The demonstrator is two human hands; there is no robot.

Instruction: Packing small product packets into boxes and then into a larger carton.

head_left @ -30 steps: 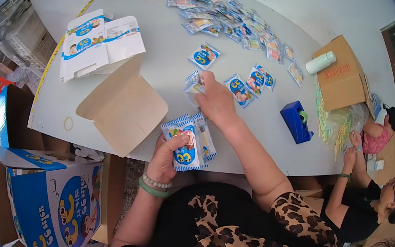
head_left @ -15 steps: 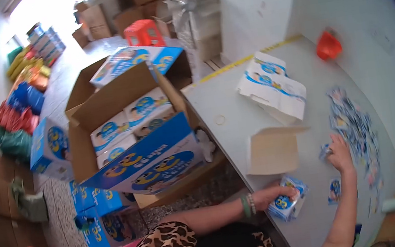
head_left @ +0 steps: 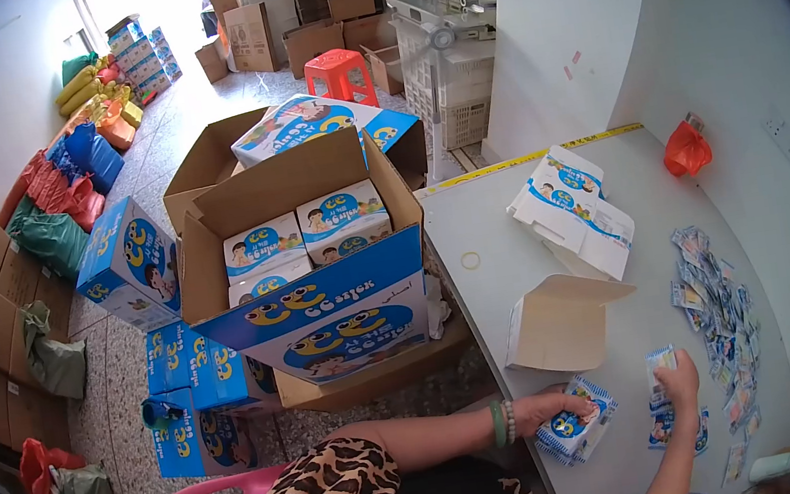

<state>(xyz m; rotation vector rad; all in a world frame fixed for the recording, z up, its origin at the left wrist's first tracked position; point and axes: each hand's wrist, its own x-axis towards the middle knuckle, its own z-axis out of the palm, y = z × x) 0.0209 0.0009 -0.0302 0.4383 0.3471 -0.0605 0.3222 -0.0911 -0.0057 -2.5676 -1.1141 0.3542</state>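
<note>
Grip: L hand (head_left: 539, 412) clamped on a small stack of pkts (head_left: 577, 432), thumb across the top face, stack held at the near table edge. R hand (head_left: 678, 379) pinching a pkt (head_left: 660, 359), thumb + fingers closed on it; part of pkt hidden by the hand, so can't rule out >1. Hands apart, R is out to the right of the stack.

Status, done side: stack in L hand looks partly gathered, approx. a handful; exact count n/a, pkts overlap. Open carton (head_left: 310, 299) left of table has white/blue boxes (head_left: 261, 248) sitting in it, at least 3 visible. They look closed, contents can't be confirmed.

Status, remaining: big loose pile (head_left: 715, 313) on the right side of table (head_left: 487, 325), messy & overlapping, so my read is most pkts in view are ungathered. A few more pkts (head_left: 662, 429) lie on table just below R hand, separate from pile. Pkt in R hand not on the stack yet.

Box w/ brown inner face (head_left: 560, 325) lies opened between stack and the white/blue folded box (head_left: 567, 211); no pkts visible in it. Folded box lies further back, looks unused, est. only.

Overall: I'd call it mid-batch, some boxes in carton, plenty loose. Overall % can't be told from this view.

Misc: rubber band (head_left: 471, 261) on table, near the carton side; red item (head_left: 686, 150) at far edge, type unclear.
</note>
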